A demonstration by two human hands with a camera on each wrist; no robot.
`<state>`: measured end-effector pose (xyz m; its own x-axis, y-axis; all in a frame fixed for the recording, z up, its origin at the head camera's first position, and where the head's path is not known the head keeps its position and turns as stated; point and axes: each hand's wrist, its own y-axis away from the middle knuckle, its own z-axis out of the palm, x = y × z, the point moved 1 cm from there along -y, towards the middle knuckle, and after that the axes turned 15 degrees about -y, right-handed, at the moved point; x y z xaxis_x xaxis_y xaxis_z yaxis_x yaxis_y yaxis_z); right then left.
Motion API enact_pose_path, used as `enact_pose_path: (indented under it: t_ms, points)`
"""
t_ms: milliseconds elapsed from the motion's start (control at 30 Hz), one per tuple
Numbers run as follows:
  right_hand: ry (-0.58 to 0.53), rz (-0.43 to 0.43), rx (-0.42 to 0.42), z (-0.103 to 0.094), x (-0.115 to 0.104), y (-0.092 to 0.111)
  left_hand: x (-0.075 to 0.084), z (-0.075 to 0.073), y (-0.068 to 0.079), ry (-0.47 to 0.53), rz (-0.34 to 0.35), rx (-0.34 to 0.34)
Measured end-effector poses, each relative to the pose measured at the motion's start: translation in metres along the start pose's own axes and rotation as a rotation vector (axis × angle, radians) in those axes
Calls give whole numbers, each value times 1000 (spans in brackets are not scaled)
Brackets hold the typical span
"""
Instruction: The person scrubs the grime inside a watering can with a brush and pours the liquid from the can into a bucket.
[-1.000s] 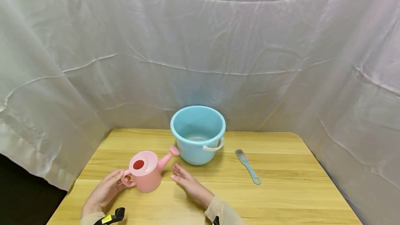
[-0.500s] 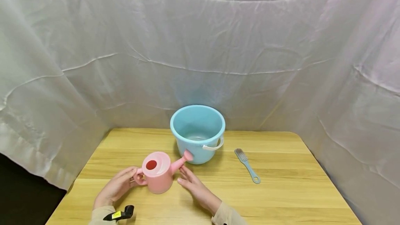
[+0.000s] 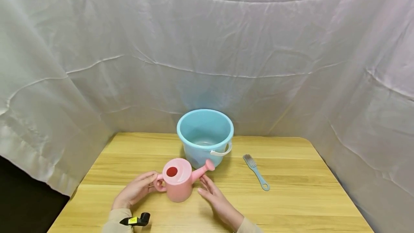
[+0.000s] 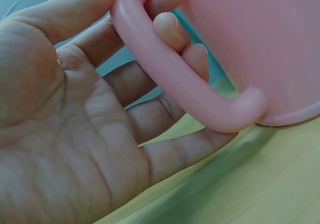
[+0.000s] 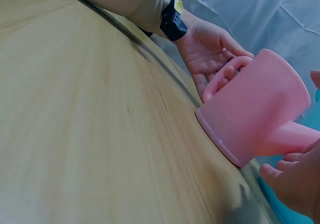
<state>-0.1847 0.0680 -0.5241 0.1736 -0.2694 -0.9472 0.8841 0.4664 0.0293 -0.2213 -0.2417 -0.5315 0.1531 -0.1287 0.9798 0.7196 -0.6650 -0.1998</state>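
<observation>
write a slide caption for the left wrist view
Left hand gripping a pink watering can by its handle.

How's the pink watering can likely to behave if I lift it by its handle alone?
The pink watering can looks like moulded plastic, so it's probably stiff and fairly light, though any contents are hidden. Its smooth, slightly shiny surface may slip a little. With the spout jutting out opposite the handle, it could dip spout-first.
</observation>
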Motion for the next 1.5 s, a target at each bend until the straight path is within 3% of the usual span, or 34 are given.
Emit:
enact_pose_path:
  t_ms: [367, 567, 900, 1167, 1500]
  points:
    - [-68, -83, 178, -17, -5, 15, -5, 21, -28, -49, -60, -8]
    - [-72, -94, 226, -27, -9, 25, -6, 32, -40, -60, -92, -7]
    - [-29, -103, 305, -49, -15, 40, -9, 52, -56, -69, -110, -42]
    - [13, -114, 412, -73, -20, 50, -12, 67, -69, -45, -121, -28]
    - [143, -142, 430, -110, -40, 58, -13, 69, -71, -53, -136, -30]
